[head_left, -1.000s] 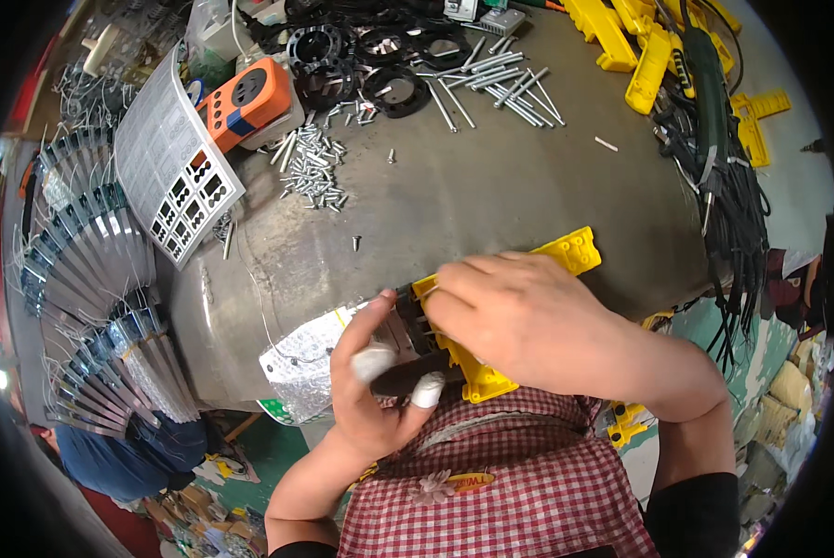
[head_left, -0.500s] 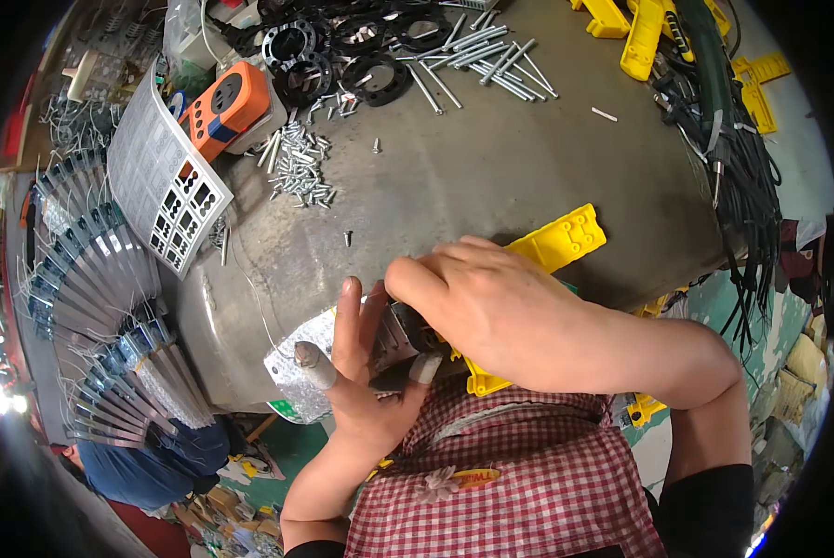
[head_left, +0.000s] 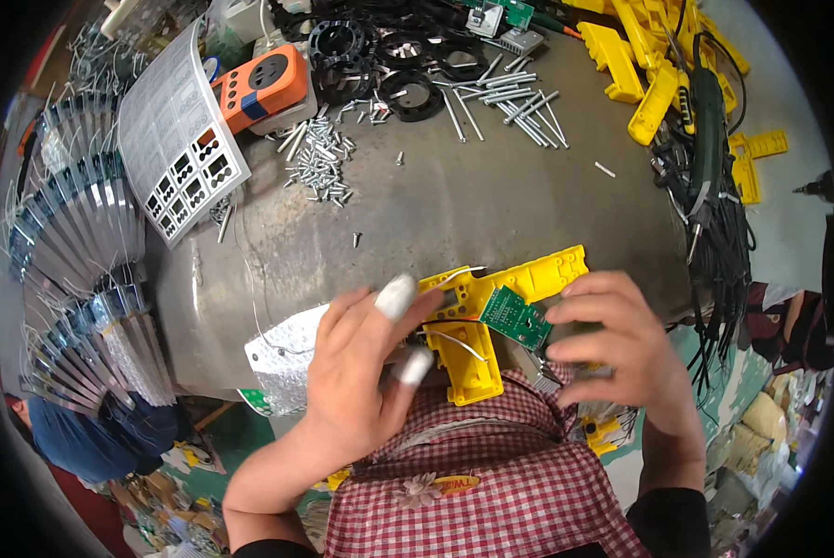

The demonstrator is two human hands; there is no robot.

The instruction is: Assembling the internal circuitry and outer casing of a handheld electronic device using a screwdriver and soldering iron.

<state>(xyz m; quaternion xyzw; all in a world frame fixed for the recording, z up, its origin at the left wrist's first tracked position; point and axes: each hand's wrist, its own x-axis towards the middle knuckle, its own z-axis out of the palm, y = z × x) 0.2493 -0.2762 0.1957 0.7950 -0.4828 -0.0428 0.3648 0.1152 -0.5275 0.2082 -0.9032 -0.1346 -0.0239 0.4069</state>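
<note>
A yellow T-shaped plastic housing half (head_left: 473, 374) lies at the table's near edge, its inner side up. White and black wires run across it. Over its right part, a green circuit board (head_left: 514, 316) sits tilted, with a grey metal part (head_left: 536, 366) below it. My left hand (head_left: 356, 372), white covers on two fingertips, is at the housing's left end with fingers apart; one fingertip overlaps the housing. Just right of the board is my right hand (head_left: 621, 344), its fingers spread. Whether they touch the board's edge, I cannot tell.
Silvery bubble wrap (head_left: 282, 363) lies left of my left hand. Farther off are small screws (head_left: 322, 160), long bolts (head_left: 519, 98), black rings (head_left: 407, 93), an orange socket device (head_left: 266, 86) and a printed sheet (head_left: 180, 139). Black cables (head_left: 719, 242) and yellow housings (head_left: 612, 60) are at right.
My right hand has moved right, off the housing, and its fingers have spread. The housing's inside and the circuit board now show. My left hand has turned, and the view has shifted slightly.
</note>
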